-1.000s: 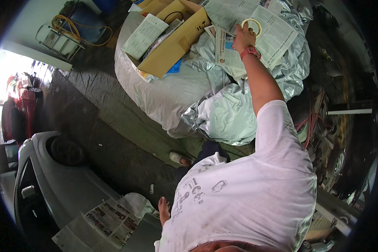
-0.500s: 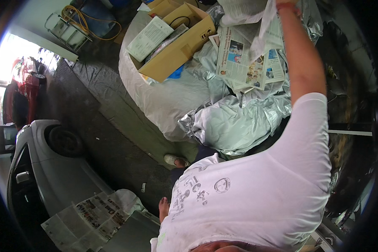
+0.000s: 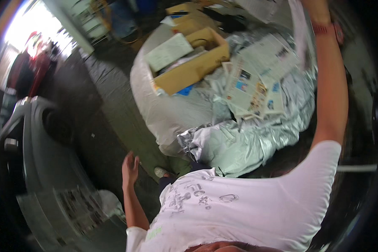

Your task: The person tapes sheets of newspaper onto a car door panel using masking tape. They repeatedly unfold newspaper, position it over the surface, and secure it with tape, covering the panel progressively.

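Note:
My right arm reaches far up to the right, and my right hand (image 3: 316,9) is partly cut off by the top edge. A pale newspaper sheet (image 3: 298,31) hangs from it; the fingertips are out of view. Below lies a pile of spread newspapers (image 3: 256,77) on crumpled silver sheeting (image 3: 256,145). At the lower left, my left hand (image 3: 131,167) is held out over the floor, somewhat blurred. Its fingers are stretched, the thumb stands apart, and nothing is in it.
Left of the newspapers, a cardboard box (image 3: 193,69) holding a white flat box (image 3: 169,51) rests on a big pale covered mound (image 3: 172,115). A grey car (image 3: 50,147) stands at the left, with newspaper (image 3: 67,214) near its lower end. Farther off is a red vehicle (image 3: 40,69).
My left hand has come into view at the lower left. The right hand has shifted right with the hanging sheet, off the newspaper pile's middle. The whole view has swung.

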